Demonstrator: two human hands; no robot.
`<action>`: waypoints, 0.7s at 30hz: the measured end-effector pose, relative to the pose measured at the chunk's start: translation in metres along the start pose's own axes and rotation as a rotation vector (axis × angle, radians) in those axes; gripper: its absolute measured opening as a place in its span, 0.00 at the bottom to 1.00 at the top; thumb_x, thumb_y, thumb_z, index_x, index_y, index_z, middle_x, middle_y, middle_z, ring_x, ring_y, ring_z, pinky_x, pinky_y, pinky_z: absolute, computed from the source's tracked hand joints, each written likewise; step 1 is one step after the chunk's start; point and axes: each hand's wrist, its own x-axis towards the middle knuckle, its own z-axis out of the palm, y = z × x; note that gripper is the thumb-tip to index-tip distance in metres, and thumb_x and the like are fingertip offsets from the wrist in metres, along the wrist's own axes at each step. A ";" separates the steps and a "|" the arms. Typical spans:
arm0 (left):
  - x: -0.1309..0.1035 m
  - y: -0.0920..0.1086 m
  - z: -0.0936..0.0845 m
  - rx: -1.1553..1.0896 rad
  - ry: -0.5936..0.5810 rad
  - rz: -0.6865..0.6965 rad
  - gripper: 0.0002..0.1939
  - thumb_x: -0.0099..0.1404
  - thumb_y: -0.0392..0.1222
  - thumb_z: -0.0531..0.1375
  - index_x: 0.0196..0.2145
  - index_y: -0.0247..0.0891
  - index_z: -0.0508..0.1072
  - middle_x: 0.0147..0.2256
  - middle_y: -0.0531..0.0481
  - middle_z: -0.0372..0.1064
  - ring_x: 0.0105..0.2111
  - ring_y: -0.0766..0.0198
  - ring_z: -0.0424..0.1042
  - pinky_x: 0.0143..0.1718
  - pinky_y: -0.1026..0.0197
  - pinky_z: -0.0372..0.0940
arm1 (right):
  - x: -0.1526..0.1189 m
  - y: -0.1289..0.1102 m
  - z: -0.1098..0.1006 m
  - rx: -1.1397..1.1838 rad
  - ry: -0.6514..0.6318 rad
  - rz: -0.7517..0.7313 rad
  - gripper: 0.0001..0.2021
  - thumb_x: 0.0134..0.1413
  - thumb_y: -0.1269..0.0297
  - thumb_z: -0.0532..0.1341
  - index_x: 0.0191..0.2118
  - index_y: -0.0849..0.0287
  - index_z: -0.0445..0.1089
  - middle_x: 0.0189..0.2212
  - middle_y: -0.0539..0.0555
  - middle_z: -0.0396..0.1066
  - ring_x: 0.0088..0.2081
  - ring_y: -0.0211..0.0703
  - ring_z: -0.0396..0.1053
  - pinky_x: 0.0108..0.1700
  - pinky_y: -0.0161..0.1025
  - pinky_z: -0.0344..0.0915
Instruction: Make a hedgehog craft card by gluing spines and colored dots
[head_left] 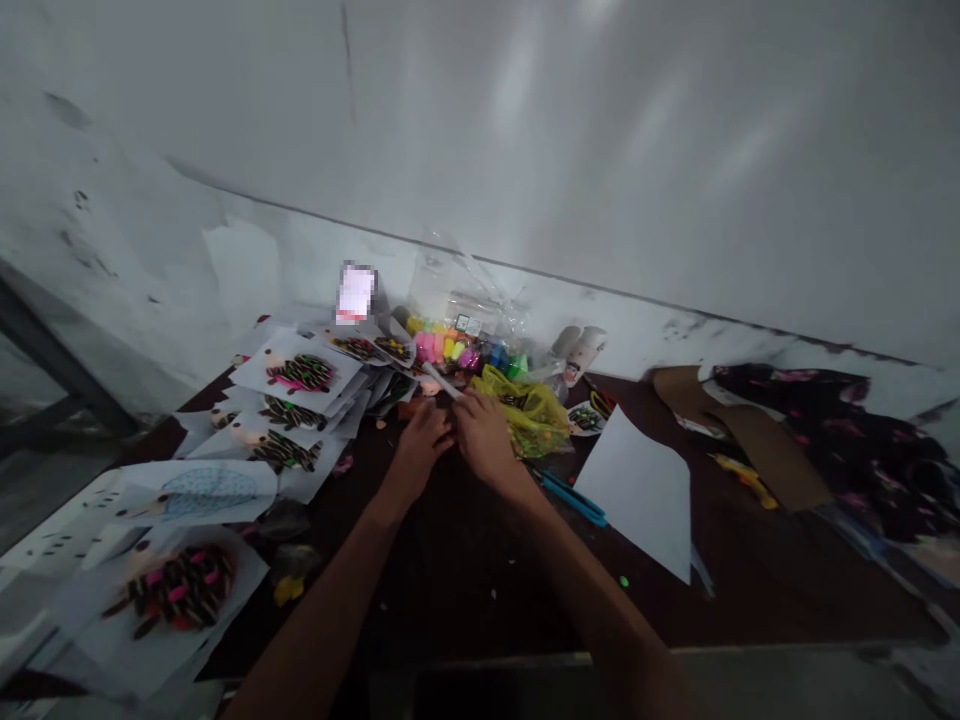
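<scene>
Both hands meet near the middle of the dark table (480, 570). My left hand (426, 437) has its fingers curled in toward my right hand. My right hand (484, 430) is closed, its fingertips at the lower end of a thin white stick or rolled strip (441, 380). Whether my left fingers also hold something small is hidden. Right beside my right hand lies a yellow plastic bag (544, 415) with small bits inside. Behind the hands are brightly coloured lumps (442, 347) in clear plastic.
Stacked paper sheets with hedgehog-like figures (300, 373) cover the left side. To the right lie blue-handled scissors or a cutter (574, 498), a white sheet (637, 490), a yellow cutter (746, 480), brown card (772, 450) and dark floral cloth (862, 440). A lit phone (356, 292) stands against the wall.
</scene>
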 end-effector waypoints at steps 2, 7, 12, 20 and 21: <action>0.002 0.001 0.001 -0.023 -0.004 -0.053 0.14 0.56 0.44 0.69 0.38 0.40 0.71 0.33 0.52 0.75 0.30 0.65 0.74 0.29 0.64 0.69 | -0.024 -0.010 0.003 0.005 -0.005 -0.061 0.17 0.66 0.72 0.54 0.55 0.61 0.75 0.56 0.63 0.74 0.66 0.57 0.59 0.66 0.54 0.56; -0.001 0.001 0.001 -0.011 0.082 -0.026 0.14 0.51 0.39 0.70 0.34 0.38 0.71 0.23 0.58 0.70 0.20 0.70 0.67 0.20 0.69 0.59 | -0.054 -0.022 0.001 0.210 0.125 -0.138 0.11 0.60 0.72 0.58 0.44 0.58 0.77 0.54 0.60 0.76 0.63 0.55 0.64 0.64 0.53 0.58; -0.004 0.001 0.002 0.020 0.123 -0.068 0.18 0.49 0.39 0.70 0.37 0.35 0.72 0.27 0.53 0.76 0.24 0.64 0.74 0.25 0.66 0.65 | -0.043 0.001 -0.008 0.410 0.456 0.168 0.12 0.65 0.63 0.55 0.45 0.59 0.74 0.48 0.62 0.77 0.53 0.51 0.71 0.59 0.50 0.64; -0.016 -0.004 0.007 0.226 -0.069 -0.187 0.25 0.38 0.49 0.76 0.32 0.32 0.77 0.28 0.45 0.78 0.26 0.58 0.75 0.27 0.61 0.67 | -0.030 0.037 0.017 0.881 0.265 0.500 0.15 0.51 0.51 0.63 0.25 0.57 0.68 0.23 0.49 0.67 0.27 0.39 0.63 0.32 0.36 0.62; -0.017 -0.004 0.007 0.264 -0.098 -0.177 0.26 0.38 0.51 0.76 0.31 0.31 0.78 0.28 0.44 0.79 0.27 0.57 0.76 0.28 0.60 0.68 | -0.032 0.039 0.018 0.922 0.268 0.504 0.16 0.49 0.49 0.63 0.24 0.56 0.67 0.22 0.48 0.64 0.26 0.39 0.61 0.31 0.36 0.60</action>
